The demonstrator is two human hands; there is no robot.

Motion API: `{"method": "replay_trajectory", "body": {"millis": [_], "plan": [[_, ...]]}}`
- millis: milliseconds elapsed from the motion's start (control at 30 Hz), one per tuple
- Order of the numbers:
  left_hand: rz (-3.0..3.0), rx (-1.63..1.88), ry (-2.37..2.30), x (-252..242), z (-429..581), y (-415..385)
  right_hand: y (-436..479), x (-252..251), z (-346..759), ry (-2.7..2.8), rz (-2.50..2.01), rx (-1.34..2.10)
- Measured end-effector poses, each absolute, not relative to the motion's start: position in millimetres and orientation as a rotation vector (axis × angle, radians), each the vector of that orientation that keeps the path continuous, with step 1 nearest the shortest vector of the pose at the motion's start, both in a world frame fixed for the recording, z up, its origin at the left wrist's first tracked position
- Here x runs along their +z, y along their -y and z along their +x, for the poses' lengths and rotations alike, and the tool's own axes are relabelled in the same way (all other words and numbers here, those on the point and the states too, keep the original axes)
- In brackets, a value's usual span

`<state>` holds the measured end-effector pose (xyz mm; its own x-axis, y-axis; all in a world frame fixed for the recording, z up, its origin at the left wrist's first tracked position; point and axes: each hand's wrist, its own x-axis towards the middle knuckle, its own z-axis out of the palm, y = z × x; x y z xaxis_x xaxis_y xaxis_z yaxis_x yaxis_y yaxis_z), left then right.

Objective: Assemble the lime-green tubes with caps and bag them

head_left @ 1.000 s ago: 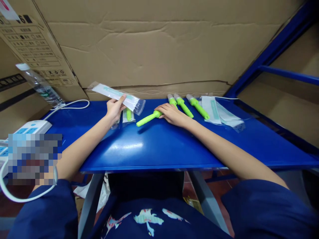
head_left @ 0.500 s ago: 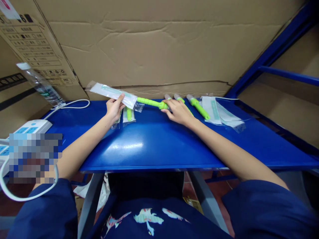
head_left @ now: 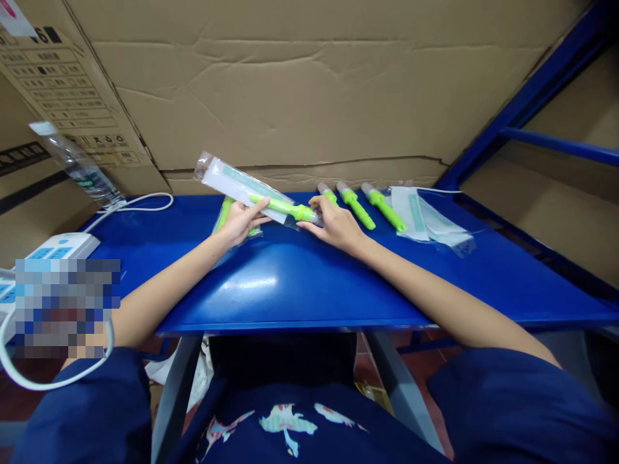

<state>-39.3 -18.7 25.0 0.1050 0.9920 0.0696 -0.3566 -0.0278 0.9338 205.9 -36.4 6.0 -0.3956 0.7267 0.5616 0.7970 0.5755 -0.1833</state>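
Note:
My left hand (head_left: 242, 220) is closed, thumb on top, on a clear plastic sleeve (head_left: 227, 182) with a white and pale green card in it. A lime-green stick with a see-through cap (head_left: 285, 207) lies along the sleeve's right part, its thin end by my left thumb. Whether the stick is inside the sleeve or on top of it, I cannot tell. My right hand (head_left: 337, 223) has its fingers and thumb closed on the capped end. Below my left hand, a bagged green stick (head_left: 224, 212) rests on the table, partly hidden.
Right of my hands lie more capped green sticks (head_left: 356, 207) and several card-filled sleeves (head_left: 411, 212) on the blue table (head_left: 300, 283). A water bottle (head_left: 80, 164), white cable and power strip (head_left: 72, 245) are at left. Cardboard (head_left: 290, 96) walls the back; a blue frame (head_left: 512, 116) stands at right.
The sleeve and my left hand have moved right, and my right hand has shifted slightly left. The stick now overlaps the sleeve, where before most of it stuck out to the right.

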Motion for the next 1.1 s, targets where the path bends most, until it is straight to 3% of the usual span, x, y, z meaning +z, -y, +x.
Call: {"method": "replay_trajectory", "body": {"millis": [567, 1100], "plan": [[0.931, 1.529, -0.919, 29, -56, -3, 21, 2, 214, 2.251, -1.065, 0.243], [1.174, 1.298, -0.829, 25, -32, 30, 42, 1, 196, 2.183, -1.198, 0.065]]}}
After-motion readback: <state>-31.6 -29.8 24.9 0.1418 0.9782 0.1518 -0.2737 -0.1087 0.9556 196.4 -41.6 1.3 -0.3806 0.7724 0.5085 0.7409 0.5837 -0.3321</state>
